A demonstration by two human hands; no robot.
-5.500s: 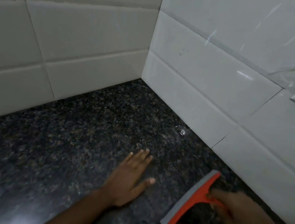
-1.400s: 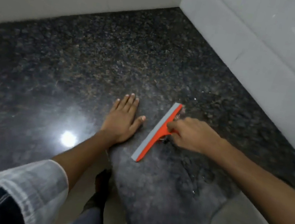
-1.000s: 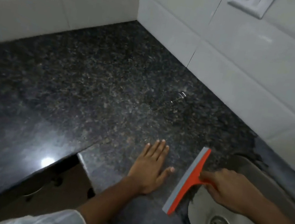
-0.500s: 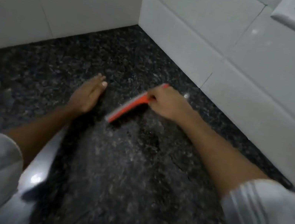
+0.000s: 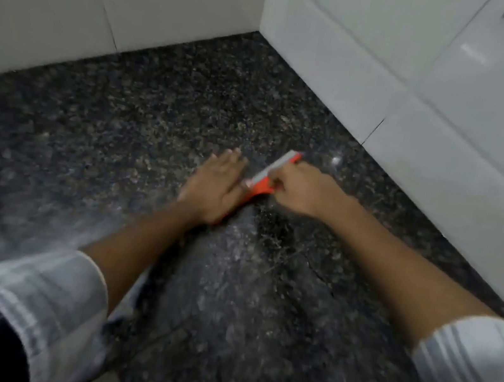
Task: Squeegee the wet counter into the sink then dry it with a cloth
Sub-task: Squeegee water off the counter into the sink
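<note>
Both hands are down on the dark speckled granite counter [image 5: 156,115], reaching toward the tiled corner. The right hand [image 5: 301,188] has its fingers curled round the orange handle of the squeegee [image 5: 268,175], gripping it firmly; the grey rubber edge runs diagonally from just past the right knuckles back toward the left wrist, and its blade appears to be pressed against the stone, though motion blur makes that contact hard to confirm. The left hand [image 5: 215,184] lies flat, palm down, fingers straight and close together, holding nothing. It sits just to the left of the squeegee, so near that its thumb side hides the lower end of the blade; I cannot tell whether it touches the tool.

Behind the hands, nearer the person, the stone looks wet and streaked with a greyish film. Beyond the fingertips the counter runs to white wall tiles [image 5: 460,92] that meet in a corner, and a small bright glint lies on the stone just to the right of the squeegee's far tip. Pale striped sleeves [image 5: 481,369] are rolled up on both forearms. A white fitting on the wall is partly visible far up to the right of the right hand.
</note>
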